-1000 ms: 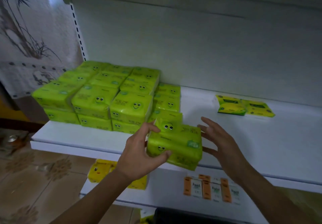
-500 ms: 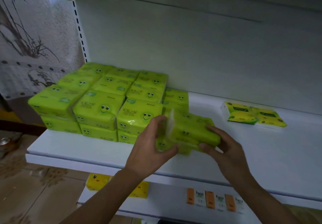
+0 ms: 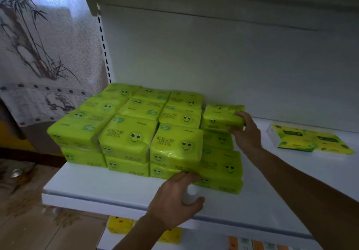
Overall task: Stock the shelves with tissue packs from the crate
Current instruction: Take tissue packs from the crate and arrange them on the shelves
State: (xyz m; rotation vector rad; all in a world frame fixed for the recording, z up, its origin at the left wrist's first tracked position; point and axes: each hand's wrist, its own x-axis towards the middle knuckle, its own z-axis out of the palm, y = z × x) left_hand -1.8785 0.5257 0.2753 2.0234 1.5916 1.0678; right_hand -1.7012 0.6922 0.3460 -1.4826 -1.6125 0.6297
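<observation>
A bamboo ink painting (image 3: 38,41) hangs at ten o'clock. Patterned floor tiles (image 3: 25,220) spread at seven o'clock, a blurred metal can (image 3: 17,173) on them at eight. Orange-striped boxes (image 3: 258,245) line up at five o'clock, cut by the edge.

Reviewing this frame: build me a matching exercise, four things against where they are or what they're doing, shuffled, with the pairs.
1. right hand
2. left hand
3. flat yellow-green packs
4. yellow packs

A. on the lower shelf
B. lying apart, right side of the stocked shelf
C. fingertips touching the stack at its front bottom
D. gripping a green pack at the back

Pairs: 1-D, 2-C, 3-B, 4-A
</observation>
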